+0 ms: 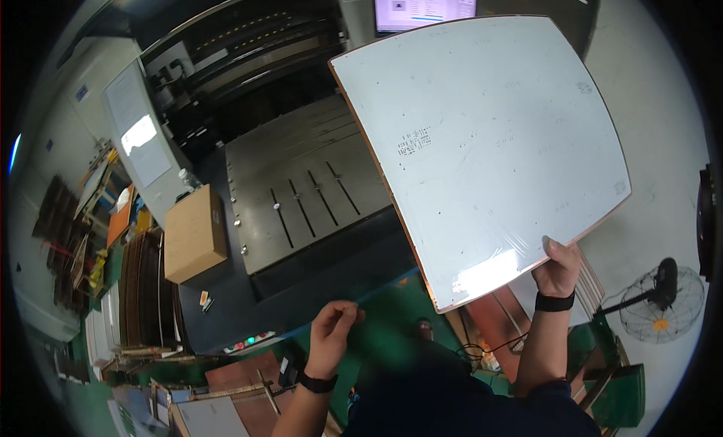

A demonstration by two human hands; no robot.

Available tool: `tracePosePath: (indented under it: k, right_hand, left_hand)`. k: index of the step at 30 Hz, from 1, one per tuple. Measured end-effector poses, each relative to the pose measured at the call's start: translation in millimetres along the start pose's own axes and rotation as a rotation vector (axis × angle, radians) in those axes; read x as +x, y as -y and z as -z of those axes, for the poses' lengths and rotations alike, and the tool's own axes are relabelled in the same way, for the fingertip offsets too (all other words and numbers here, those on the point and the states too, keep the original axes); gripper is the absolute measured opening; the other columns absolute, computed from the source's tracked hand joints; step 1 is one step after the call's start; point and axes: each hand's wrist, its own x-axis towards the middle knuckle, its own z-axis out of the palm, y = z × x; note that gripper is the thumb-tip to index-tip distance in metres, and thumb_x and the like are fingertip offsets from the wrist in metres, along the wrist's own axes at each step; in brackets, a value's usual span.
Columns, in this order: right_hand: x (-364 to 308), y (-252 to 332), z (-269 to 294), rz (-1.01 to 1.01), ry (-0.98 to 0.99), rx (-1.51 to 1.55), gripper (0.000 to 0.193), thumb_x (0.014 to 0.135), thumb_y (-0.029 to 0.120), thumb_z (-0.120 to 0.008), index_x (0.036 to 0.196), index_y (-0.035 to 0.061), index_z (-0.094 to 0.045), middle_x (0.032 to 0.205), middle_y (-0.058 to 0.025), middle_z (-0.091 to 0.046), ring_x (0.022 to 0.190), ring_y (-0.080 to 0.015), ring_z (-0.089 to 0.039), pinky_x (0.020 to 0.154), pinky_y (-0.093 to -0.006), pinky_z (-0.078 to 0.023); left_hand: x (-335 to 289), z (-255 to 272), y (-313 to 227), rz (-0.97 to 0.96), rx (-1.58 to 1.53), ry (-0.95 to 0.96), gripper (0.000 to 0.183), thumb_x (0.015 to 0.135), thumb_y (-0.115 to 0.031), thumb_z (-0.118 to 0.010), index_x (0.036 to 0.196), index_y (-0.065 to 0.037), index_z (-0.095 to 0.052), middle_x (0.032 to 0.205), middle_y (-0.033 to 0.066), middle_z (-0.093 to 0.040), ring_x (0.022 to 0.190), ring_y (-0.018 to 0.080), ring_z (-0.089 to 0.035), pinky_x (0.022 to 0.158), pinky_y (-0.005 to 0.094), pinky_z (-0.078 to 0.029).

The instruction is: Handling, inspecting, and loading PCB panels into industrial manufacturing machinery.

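Note:
A large white panel (489, 135) with thin brown edges is tilted up on the right, in front of my body. Its pale face carries small dark marks and a patch of print, and wrinkled clear film shines near the lower edge. My right hand (557, 270) grips that lower edge, thumb on the white face and the other fingers hidden behind. Lower and to the left, my left hand (333, 333) hovers apart from the panel, its fingers curled in toward the thumb. Nothing shows in it. A dark band circles each wrist.
Ahead stands a machine with a grey slotted metal bed (301, 188), partly covered by the panel. A cardboard box (196, 233) sits on its left side. A monitor (425, 7) is behind the panel. At right stands a wire-caged fan (661, 305); stacked boards (143, 294) are at left.

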Motion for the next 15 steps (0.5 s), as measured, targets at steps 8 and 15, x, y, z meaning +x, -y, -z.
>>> tracePosePath:
  k: [8,15]
  right_hand:
    - [45,-51,-4,-0.15,0.104,0.157,0.064,0.063,-0.002,-0.067,0.122,-0.0039,-0.043,0.114,-0.0133,-0.054,0.107,-0.0273,-0.052,0.095,-0.0391,-0.04]
    - [70,-88,32,-0.316,0.201,0.271,0.062,0.057,0.001,-0.071,0.116,-0.0022,-0.05,0.106,-0.0117,-0.059,0.098,-0.0287,-0.057,0.087,-0.0396,-0.045]
  left_hand:
    - [25,9,-38,-0.171,0.151,-0.215,0.009,0.088,-0.006,-0.053,0.095,-0.001,-0.055,0.085,0.0051,-0.06,0.082,0.0125,-0.057,0.076,0.0249,-0.045]
    - [52,-9,-40,-0.228,0.181,-0.296,0.011,0.088,-0.004,-0.052,0.098,0.0,-0.055,0.087,0.005,-0.061,0.084,0.0127,-0.058,0.078,0.0252,-0.046]
